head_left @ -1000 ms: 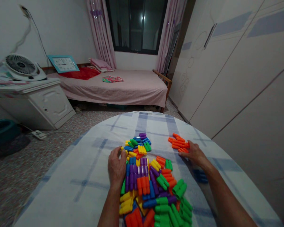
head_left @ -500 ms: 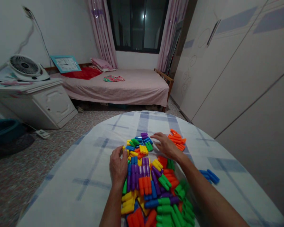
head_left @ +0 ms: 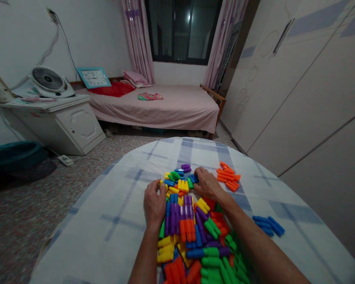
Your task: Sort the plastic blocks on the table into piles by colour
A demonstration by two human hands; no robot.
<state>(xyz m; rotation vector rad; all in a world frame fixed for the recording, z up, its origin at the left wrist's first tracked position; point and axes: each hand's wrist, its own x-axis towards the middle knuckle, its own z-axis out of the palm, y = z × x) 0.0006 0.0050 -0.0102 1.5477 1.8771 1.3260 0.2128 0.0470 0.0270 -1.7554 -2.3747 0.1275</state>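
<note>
A heap of coloured plastic peg blocks [head_left: 192, 228] lies on the round table with a checked cloth [head_left: 115, 221]. My left hand [head_left: 154, 203] rests on the heap's left edge, fingers curled against yellow and blue pieces. My right hand [head_left: 206, 183] sits at the heap's far end, fingers closed on a blue block [head_left: 194, 178]. A separate group of orange blocks [head_left: 228, 175] lies to the right of that hand. Two or three blue blocks [head_left: 268, 225] lie apart near the table's right side.
Beyond the table are a bed with a pink cover [head_left: 165, 106], a white cabinet [head_left: 62, 122] carrying a fan [head_left: 49, 81], a dark basin on the floor [head_left: 13, 154], and white wardrobe doors [head_left: 298, 79] along the right.
My right hand left the orange group, crossed left to the heap's far end and closed on a blue block. The left hand stayed put. The view shifted slightly.
</note>
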